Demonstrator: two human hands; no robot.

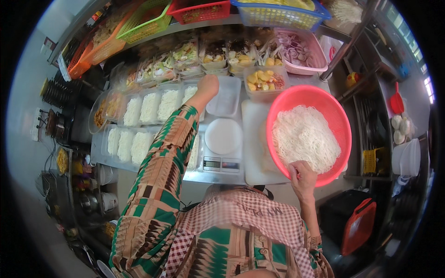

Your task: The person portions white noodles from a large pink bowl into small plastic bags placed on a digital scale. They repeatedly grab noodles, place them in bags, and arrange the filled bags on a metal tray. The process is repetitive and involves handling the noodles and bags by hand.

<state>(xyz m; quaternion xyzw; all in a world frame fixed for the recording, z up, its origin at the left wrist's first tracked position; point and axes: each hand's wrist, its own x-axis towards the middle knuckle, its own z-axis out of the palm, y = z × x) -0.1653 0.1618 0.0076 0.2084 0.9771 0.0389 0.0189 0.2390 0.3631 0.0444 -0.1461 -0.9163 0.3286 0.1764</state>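
My left hand (208,87) is closed over the left rim of an empty clear plastic container (224,99); whether it grips that rim cannot be told. Below that container lies a white digital kitchen scale (223,136) with a bare round plate. At the right, my right hand (303,176) is at the near rim of a pink plastic colander (344,139), its fingers bent beside a heap of white rice noodles (304,137). Two rows of clear containers with portions of white noodles (148,107) stand to the left, partly behind my left sleeve.
A white cutting board (253,146) lies partly under the colander. Behind stand a container of yellow and reddish food pieces (265,81), a pink basket of sliced red onions (300,48) and several filled containers. Coloured baskets (201,10) line the shelf above; a metal post (342,55) rises at the right.
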